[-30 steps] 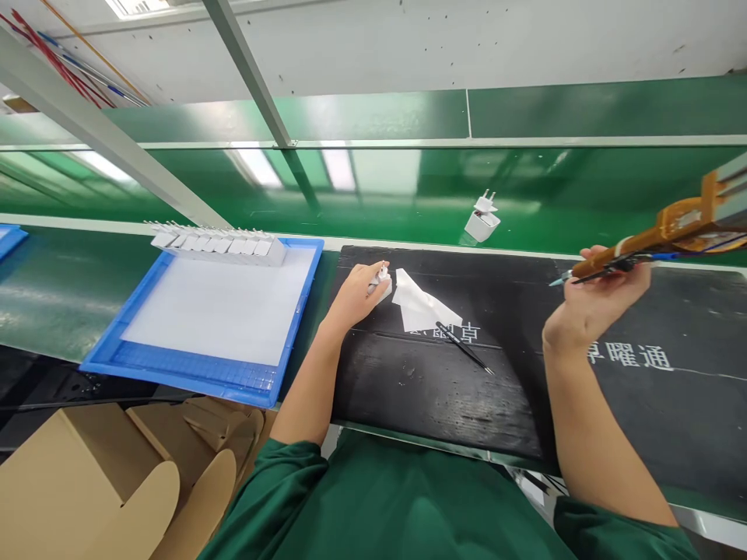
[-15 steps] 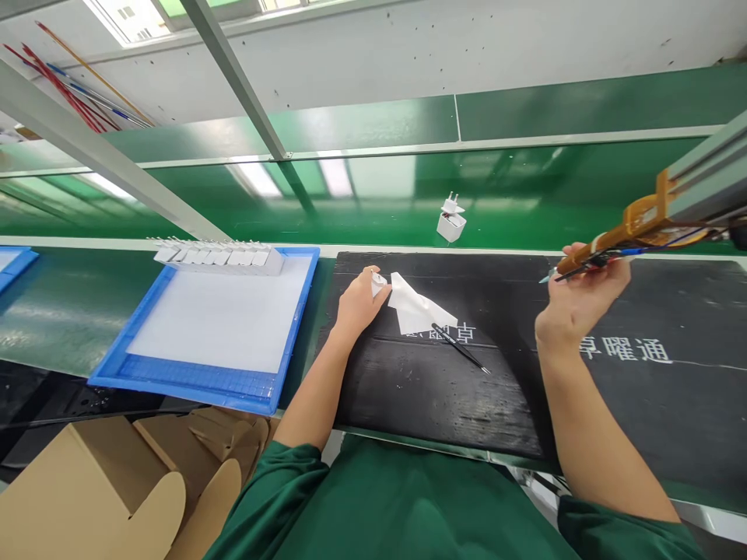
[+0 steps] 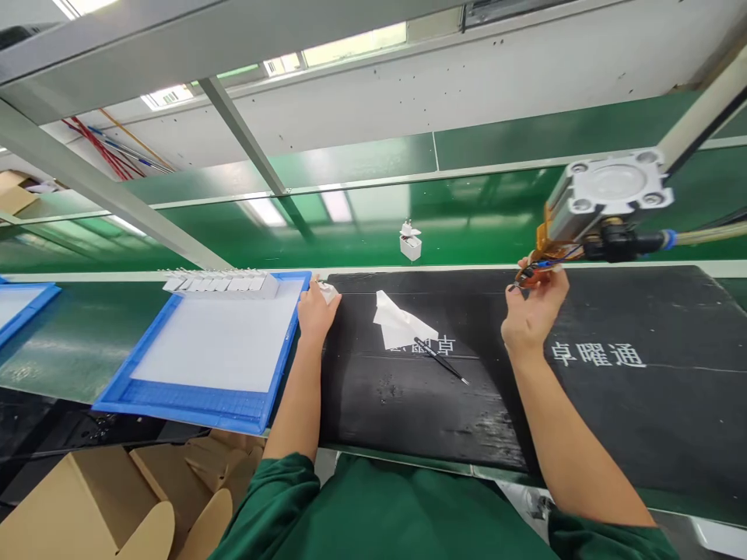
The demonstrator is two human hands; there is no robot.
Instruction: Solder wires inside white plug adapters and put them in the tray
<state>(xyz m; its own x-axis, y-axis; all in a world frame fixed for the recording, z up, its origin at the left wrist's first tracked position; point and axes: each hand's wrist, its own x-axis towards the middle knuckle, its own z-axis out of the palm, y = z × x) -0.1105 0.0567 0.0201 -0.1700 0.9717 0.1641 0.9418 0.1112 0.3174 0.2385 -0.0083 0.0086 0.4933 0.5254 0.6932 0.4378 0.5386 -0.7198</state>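
Note:
My left hand (image 3: 316,313) is closed around a white charger piece (image 3: 327,292), most of it hidden by the fingers, at the right edge of the blue tray (image 3: 269,389). To the right, my right hand (image 3: 535,311) grips the orange-brown front end of an air-driven tool (image 3: 619,185) that has a square silver cylinder. Its working tip is partly hidden by my fingers. Between the hands, a crumpled white cloth or paper (image 3: 402,323) and black tweezers (image 3: 442,362) lie on the black mat (image 3: 397,420).
White plug chargers (image 3: 222,284) stand in a row at the tray's back edge, pins up. A white charger with its plug part raised (image 3: 410,243) stands behind the mat. Cardboard boxes (image 3: 87,505) are below on the left. A metal post (image 3: 242,136) rises behind the bench.
My left hand has moved left with the white charger piece, away from the cloth toward the tray. My right hand still holds the tool, now turned with its cylinder end showing. The view has shifted.

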